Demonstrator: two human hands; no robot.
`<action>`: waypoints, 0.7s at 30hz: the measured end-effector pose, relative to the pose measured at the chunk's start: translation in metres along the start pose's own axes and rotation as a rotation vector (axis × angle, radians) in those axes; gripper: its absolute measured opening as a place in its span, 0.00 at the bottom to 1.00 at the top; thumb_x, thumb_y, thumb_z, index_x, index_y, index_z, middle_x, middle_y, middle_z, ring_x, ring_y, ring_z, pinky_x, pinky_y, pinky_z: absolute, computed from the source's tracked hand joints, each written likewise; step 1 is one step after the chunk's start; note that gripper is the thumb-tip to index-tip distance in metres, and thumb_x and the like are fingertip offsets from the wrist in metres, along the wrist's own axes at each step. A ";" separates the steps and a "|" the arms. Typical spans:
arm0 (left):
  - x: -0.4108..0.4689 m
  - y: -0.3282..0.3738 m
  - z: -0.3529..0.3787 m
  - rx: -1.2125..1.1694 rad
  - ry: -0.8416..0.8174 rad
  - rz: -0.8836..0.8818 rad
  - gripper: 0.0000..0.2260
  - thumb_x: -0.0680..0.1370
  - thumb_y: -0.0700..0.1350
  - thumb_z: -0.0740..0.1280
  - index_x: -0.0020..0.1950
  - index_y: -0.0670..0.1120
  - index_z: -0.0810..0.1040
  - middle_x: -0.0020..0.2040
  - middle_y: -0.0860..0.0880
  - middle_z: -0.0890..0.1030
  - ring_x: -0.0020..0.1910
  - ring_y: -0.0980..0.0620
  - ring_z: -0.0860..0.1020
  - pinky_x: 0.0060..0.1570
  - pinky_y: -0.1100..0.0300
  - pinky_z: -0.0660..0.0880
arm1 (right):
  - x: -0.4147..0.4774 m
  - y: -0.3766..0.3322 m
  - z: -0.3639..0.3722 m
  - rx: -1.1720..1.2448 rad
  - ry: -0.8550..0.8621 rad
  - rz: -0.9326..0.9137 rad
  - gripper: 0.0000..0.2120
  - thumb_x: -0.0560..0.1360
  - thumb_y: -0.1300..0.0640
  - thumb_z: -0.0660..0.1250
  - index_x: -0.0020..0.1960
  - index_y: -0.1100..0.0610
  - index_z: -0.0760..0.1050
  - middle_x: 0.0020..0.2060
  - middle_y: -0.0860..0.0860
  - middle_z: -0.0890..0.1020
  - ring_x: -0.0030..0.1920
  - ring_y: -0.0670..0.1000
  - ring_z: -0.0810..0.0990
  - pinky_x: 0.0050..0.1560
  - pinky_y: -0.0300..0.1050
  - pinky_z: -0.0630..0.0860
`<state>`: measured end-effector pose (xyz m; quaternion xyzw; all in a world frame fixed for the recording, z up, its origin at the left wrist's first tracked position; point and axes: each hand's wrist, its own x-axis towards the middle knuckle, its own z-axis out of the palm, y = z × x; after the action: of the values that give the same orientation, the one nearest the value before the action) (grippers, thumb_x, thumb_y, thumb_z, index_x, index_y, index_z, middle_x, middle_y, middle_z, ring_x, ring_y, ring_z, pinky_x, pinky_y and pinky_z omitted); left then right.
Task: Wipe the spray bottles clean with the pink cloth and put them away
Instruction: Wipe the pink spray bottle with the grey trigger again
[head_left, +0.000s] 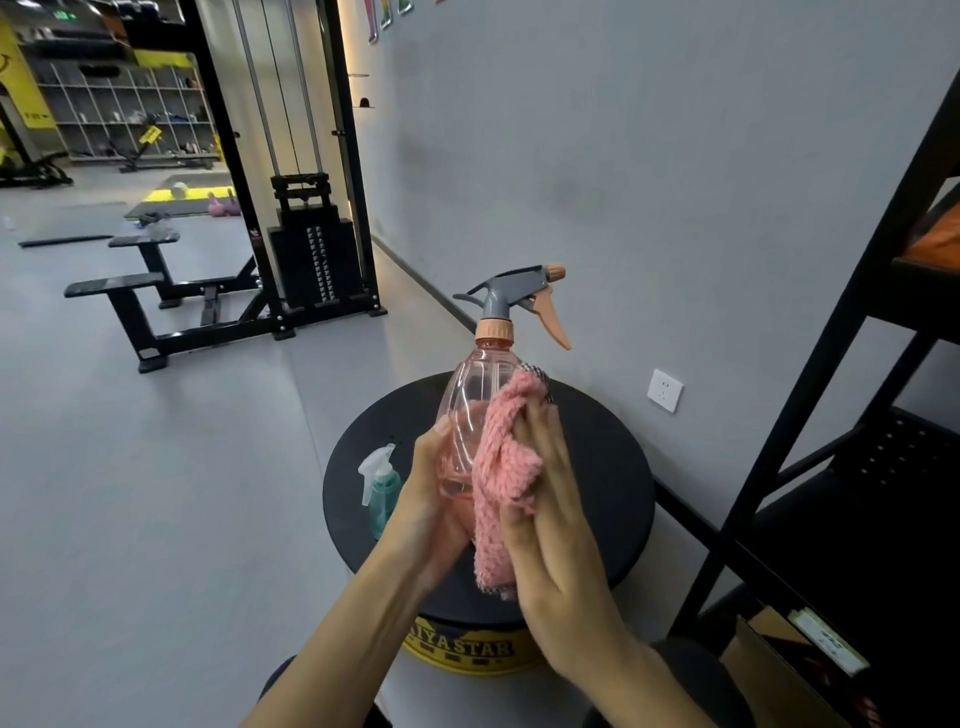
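**Q:** Centre of the figure: what does each hand do?

**A:** My left hand (431, 493) curls its fingers and thumb round the lower body of the pink bottle (467, 415). The bottle is upright over the round black counter (613, 467). My hands hide its base, so I cannot tell whether it touches the counter.

**Q:** And the right?

**A:** My right hand (550, 499) lies flat, fingers straight and pressed together. It pushes the cloth (506, 467) against the bottle's right side. The cloth bunches at my fingertips near the bottle's shoulder and hangs below my palm.

**Q:** The top of the bottle?

**A:** The spray head (511, 291) is grey, with an orange collar, nozzle tip and trigger. The nozzle points right, toward the grey wall (675, 156).

**Q:** The second bottle?

**A:** The teal bottle (383, 491), with a white trigger, stands on the counter just left of my left hand, which partly hides it.

**Q:** Surroundings?

**A:** A black rack (831, 364) runs down the right edge. A white socket (665, 389) sits on the wall between the rack and the counter. A cable machine (311, 249) and a bench (130, 296) stand well apart, far left.
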<state>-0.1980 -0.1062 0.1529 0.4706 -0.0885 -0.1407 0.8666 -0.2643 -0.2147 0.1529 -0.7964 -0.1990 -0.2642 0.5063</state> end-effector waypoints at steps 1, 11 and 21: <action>0.000 0.000 0.000 -0.017 0.008 0.002 0.38 0.66 0.64 0.75 0.69 0.44 0.74 0.63 0.37 0.78 0.60 0.41 0.78 0.53 0.51 0.79 | -0.002 0.000 0.000 -0.007 -0.006 -0.002 0.26 0.81 0.39 0.44 0.78 0.37 0.43 0.78 0.36 0.46 0.79 0.44 0.43 0.78 0.49 0.49; -0.002 -0.009 0.007 -0.028 -0.015 0.001 0.24 0.71 0.59 0.68 0.60 0.47 0.81 0.55 0.41 0.83 0.52 0.43 0.82 0.46 0.47 0.81 | 0.044 0.011 -0.020 0.124 -0.005 0.130 0.25 0.82 0.47 0.49 0.79 0.44 0.52 0.77 0.42 0.59 0.77 0.44 0.56 0.75 0.57 0.60; -0.005 -0.008 0.007 0.000 -0.026 0.020 0.23 0.74 0.59 0.63 0.61 0.47 0.81 0.56 0.40 0.83 0.54 0.44 0.82 0.47 0.51 0.81 | 0.024 0.010 -0.012 0.074 -0.003 0.094 0.28 0.80 0.37 0.46 0.79 0.40 0.48 0.79 0.41 0.54 0.78 0.46 0.54 0.75 0.59 0.60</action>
<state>-0.2058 -0.1141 0.1500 0.4677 -0.1042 -0.1380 0.8668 -0.2423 -0.2283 0.1652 -0.7859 -0.1717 -0.2313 0.5471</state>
